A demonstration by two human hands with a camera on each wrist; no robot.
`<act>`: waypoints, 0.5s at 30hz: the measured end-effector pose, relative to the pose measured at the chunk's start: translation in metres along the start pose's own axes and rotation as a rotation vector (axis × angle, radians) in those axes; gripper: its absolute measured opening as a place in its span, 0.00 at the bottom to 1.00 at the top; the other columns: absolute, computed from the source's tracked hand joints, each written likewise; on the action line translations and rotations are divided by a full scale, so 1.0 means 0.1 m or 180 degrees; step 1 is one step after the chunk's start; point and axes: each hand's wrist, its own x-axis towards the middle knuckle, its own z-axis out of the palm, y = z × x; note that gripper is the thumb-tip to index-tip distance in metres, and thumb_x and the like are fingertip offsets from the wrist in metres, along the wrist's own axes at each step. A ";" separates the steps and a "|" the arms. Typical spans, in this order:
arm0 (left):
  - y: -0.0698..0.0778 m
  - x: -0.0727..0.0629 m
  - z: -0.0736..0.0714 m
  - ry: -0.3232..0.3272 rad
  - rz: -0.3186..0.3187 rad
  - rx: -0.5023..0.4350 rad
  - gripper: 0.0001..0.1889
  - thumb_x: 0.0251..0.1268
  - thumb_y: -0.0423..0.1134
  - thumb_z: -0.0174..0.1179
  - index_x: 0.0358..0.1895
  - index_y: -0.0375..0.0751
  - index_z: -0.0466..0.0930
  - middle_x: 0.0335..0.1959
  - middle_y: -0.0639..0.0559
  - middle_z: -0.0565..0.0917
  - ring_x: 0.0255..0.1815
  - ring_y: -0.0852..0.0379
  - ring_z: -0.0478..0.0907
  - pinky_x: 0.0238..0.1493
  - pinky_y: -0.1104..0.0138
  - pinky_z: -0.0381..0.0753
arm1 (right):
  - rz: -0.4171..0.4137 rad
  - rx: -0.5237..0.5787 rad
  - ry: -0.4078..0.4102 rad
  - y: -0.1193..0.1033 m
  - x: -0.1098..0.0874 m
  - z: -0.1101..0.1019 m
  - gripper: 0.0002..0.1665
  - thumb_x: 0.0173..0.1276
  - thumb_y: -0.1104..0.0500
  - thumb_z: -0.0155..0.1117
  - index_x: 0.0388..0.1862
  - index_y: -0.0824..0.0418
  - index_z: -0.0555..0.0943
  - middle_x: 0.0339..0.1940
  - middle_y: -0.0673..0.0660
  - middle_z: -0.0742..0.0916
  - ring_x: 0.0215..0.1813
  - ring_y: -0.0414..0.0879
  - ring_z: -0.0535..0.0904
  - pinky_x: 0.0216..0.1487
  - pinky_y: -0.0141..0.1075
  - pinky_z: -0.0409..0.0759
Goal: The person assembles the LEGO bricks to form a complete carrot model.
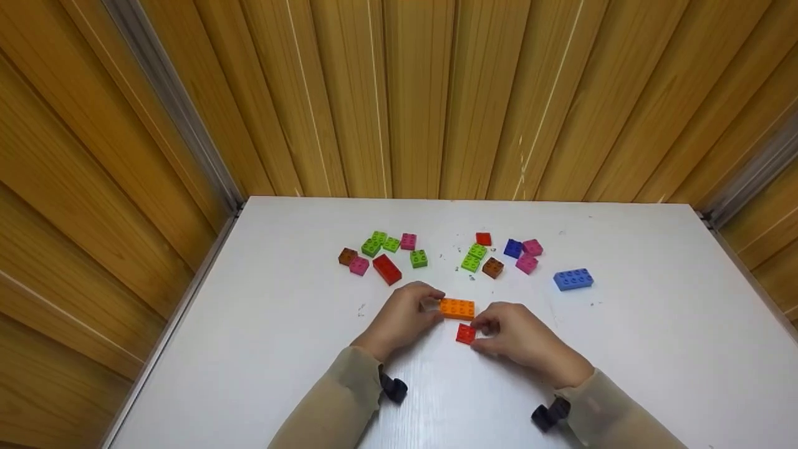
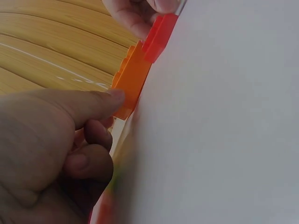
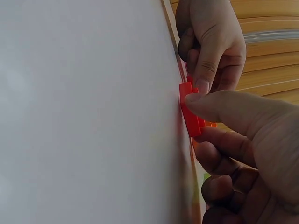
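Note:
My left hand [image 1: 405, 315] pinches the left end of an orange toy brick [image 1: 457, 308] between thumb and fingers, studs up, on the white table. Just in front of it, my right hand [image 1: 523, 333] holds a small red brick [image 1: 465, 333] by its right side. In the left wrist view the thumb lies along the side of the orange brick [image 2: 131, 81], and the red brick [image 2: 160, 37] shows beyond it. The right wrist view has the thumb and a finger on the red brick [image 3: 190, 112], which mostly hides the orange one behind.
Behind the left hand lie green, pink and brown bricks and a long red brick [image 1: 387, 269]. Farther right are green bricks [image 1: 474, 257], a brown brick [image 1: 492, 267], dark blue and pink ones, and a long blue brick [image 1: 573, 279]. Wood-patterned walls stand around the table [image 1: 249, 374].

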 end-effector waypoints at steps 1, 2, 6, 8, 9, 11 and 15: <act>0.00 0.00 0.00 -0.0001 -0.0002 -0.0010 0.18 0.77 0.40 0.76 0.66 0.56 0.91 0.67 0.57 0.88 0.70 0.53 0.84 0.80 0.52 0.83 | 0.0024 0.0001 -0.0005 0.00 0.00 0.00 0.17 0.68 0.52 0.87 0.53 0.52 0.95 0.41 0.47 0.89 0.45 0.45 0.81 0.49 0.34 0.81; 0.00 0.00 0.00 -0.0001 -0.0001 -0.0018 0.18 0.77 0.40 0.76 0.66 0.56 0.92 0.67 0.57 0.88 0.71 0.53 0.83 0.80 0.52 0.82 | 0.0041 0.0000 -0.0005 0.00 0.01 0.00 0.17 0.68 0.53 0.86 0.54 0.52 0.95 0.41 0.47 0.89 0.45 0.45 0.81 0.49 0.34 0.81; 0.00 0.00 0.00 0.0002 0.0016 -0.0025 0.18 0.76 0.40 0.76 0.66 0.55 0.91 0.67 0.56 0.88 0.70 0.52 0.83 0.80 0.52 0.83 | 0.0091 0.0010 -0.0020 0.00 0.01 -0.01 0.17 0.69 0.54 0.85 0.56 0.51 0.95 0.41 0.48 0.88 0.46 0.46 0.80 0.49 0.34 0.79; 0.00 0.01 0.00 0.0007 0.0032 -0.0007 0.19 0.76 0.40 0.77 0.66 0.54 0.91 0.67 0.56 0.88 0.68 0.53 0.84 0.79 0.53 0.84 | 0.0096 0.0025 -0.0029 0.01 0.01 -0.01 0.18 0.69 0.55 0.85 0.56 0.51 0.95 0.41 0.48 0.87 0.46 0.47 0.80 0.49 0.35 0.79; -0.01 0.01 0.00 0.0010 0.0055 -0.0001 0.19 0.76 0.40 0.77 0.66 0.53 0.91 0.67 0.56 0.88 0.66 0.53 0.84 0.78 0.54 0.85 | 0.0089 0.0034 -0.0025 0.01 0.01 -0.01 0.18 0.68 0.54 0.86 0.56 0.51 0.95 0.41 0.48 0.87 0.46 0.47 0.79 0.49 0.35 0.79; -0.01 0.01 0.00 0.0011 0.0082 0.0024 0.20 0.76 0.40 0.77 0.67 0.52 0.90 0.68 0.55 0.88 0.64 0.53 0.84 0.77 0.55 0.85 | 0.0070 0.0045 -0.0013 0.01 0.01 -0.01 0.18 0.68 0.54 0.86 0.55 0.51 0.94 0.41 0.49 0.87 0.46 0.47 0.79 0.49 0.35 0.79; -0.01 0.01 0.01 -0.0021 0.0094 0.0069 0.21 0.77 0.41 0.76 0.69 0.53 0.90 0.68 0.56 0.87 0.66 0.54 0.84 0.77 0.55 0.85 | 0.0022 0.0012 0.0027 0.03 0.01 -0.02 0.17 0.68 0.53 0.86 0.54 0.51 0.94 0.41 0.49 0.87 0.46 0.46 0.79 0.48 0.35 0.79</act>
